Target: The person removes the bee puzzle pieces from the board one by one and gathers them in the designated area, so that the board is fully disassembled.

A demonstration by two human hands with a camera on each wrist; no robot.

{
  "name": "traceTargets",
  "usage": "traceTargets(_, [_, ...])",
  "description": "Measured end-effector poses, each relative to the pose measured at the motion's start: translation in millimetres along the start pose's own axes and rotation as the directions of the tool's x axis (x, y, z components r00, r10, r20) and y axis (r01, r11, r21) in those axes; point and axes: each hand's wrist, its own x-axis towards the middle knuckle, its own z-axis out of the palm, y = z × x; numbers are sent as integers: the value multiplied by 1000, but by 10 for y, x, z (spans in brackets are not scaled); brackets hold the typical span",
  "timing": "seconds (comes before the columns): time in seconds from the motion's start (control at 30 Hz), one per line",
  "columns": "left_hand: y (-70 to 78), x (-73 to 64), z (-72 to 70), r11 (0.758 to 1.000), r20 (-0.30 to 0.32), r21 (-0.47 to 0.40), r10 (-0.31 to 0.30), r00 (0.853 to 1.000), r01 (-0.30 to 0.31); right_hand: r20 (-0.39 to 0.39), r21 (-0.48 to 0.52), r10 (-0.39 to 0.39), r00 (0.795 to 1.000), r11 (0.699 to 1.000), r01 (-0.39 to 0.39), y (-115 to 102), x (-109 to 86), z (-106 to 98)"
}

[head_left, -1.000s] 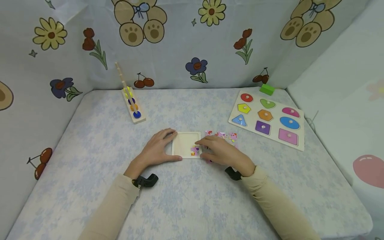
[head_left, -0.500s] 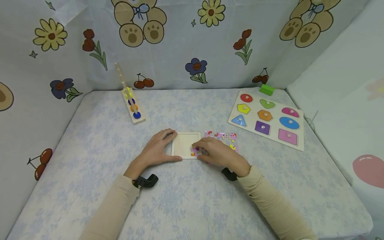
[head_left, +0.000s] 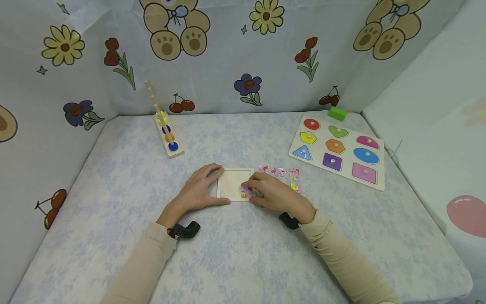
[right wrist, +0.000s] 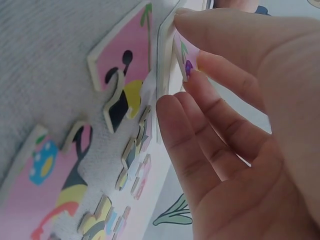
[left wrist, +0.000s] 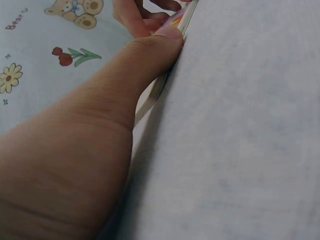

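A shallow wooden puzzle tray [head_left: 230, 181] lies flat on the table in the head view. My left hand [head_left: 199, 188] holds its left side, fingers at the top left corner and thumb along the near edge. In the tray's near right corner is a pink jigsaw piece [head_left: 245, 193] with purple and yellow details. My right hand [head_left: 275, 192] reaches over the tray's right rim and holds this piece between thumb and fingers; its exact seating is partly hidden. In the right wrist view the piece [right wrist: 185, 55] shows between the fingers.
Loose jigsaw pieces [head_left: 280, 171] lie right of the tray, some hidden under my right hand. A knobbed shape board [head_left: 337, 145] and a green block [head_left: 337, 113] are at the back right. A wooden stand with coloured discs [head_left: 168, 135] stands at the back left.
My right hand has shifted slightly left over the tray, its fingers now covering the piece's upper part. The piece has moved barely, to the left. The left hand keeps its place.
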Motion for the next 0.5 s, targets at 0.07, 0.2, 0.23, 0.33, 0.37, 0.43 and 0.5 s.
traceTargets(0.07, [-2, 2, 6, 1000, 0, -4, 2, 1000, -2, -6, 0, -14, 1000, 1000, 14, 6, 0, 3])
traceTargets(0.2, [-5, 5, 14, 1000, 2, -3, 3, 1000, -3, -10, -3, -24, 1000, 1000, 24, 17, 1, 10])
traceTargets(0.23, [-5, 6, 15, 1000, 2, -2, 4, 1000, -4, -8, -5, -22, 1000, 1000, 22, 17, 1, 10])
traceTargets(0.33, [-8, 9, 13, 1000, -2, 0, 10, 1000, -10, 4, -20, -12, 1000, 1000, 12, 15, 5, 8])
traceTargets(0.37, [-9, 10, 13, 1000, -4, 0, 13, 1000, -13, 10, -23, -8, 1000, 1000, 9, 14, 7, 5])
traceTargets(0.43, [-14, 12, 15, 1000, -7, 0, 16, 1000, -16, 18, -32, -8, 1000, 999, 8, 12, 10, 1])
traceTargets(0.5, [-17, 11, 16, 1000, -7, 0, 14, 1000, -14, 24, -30, -6, 1000, 1000, 7, 12, 15, -1])
